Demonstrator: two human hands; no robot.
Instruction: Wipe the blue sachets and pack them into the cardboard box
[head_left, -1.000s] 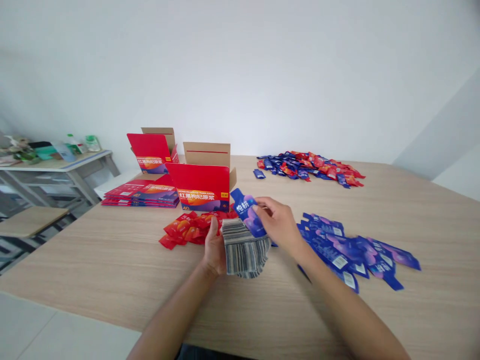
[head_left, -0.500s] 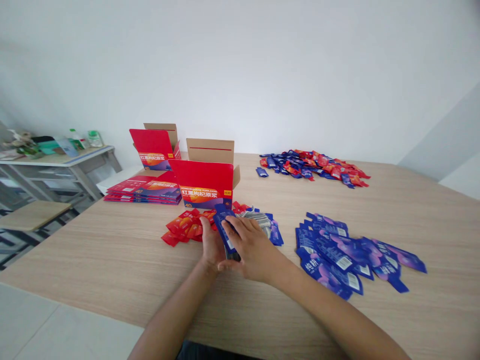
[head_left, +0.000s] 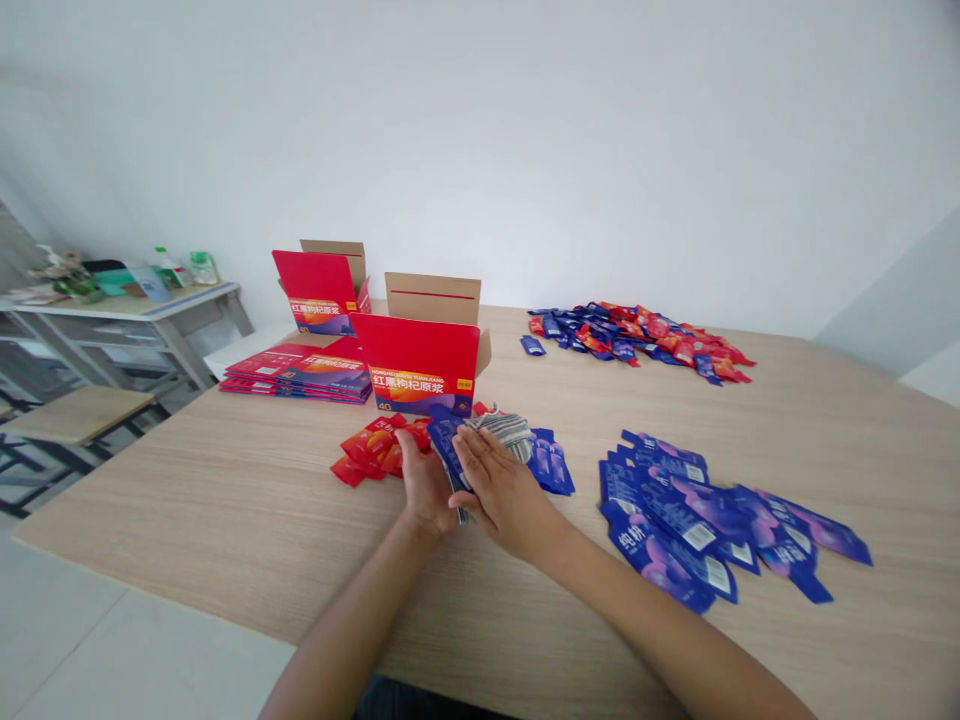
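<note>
A dark blue pouch (head_left: 444,438) is held tilted between my two hands, in front of the nearer red carton. My left hand (head_left: 424,488) is closed around its left side, thumb up. My right hand (head_left: 506,490) lies flat against the pouch's right face, fingers stretched out and side by side. A grey striped cloth (head_left: 506,432) shows behind my right fingers, and a bit of striped fabric shows below the pouch. How the cloth is held is hidden. Red pouches (head_left: 371,447) lie just left of my hands, and a few blue pouches (head_left: 551,462) lie just right.
An upright red carton (head_left: 420,360) with raised flaps stands beyond my hands; another carton (head_left: 319,290) is behind it, beside flattened cartons (head_left: 300,372). Blue pouches (head_left: 697,510) spread at right. A mixed red-and-blue pile (head_left: 637,338) lies near the wall. A side desk (head_left: 150,305) and stool (head_left: 82,412) stand left.
My right hand has flattened and shifted slightly right, its fingers now straighter and closer together on the pouch. The whole view has turned a little to the left.
</note>
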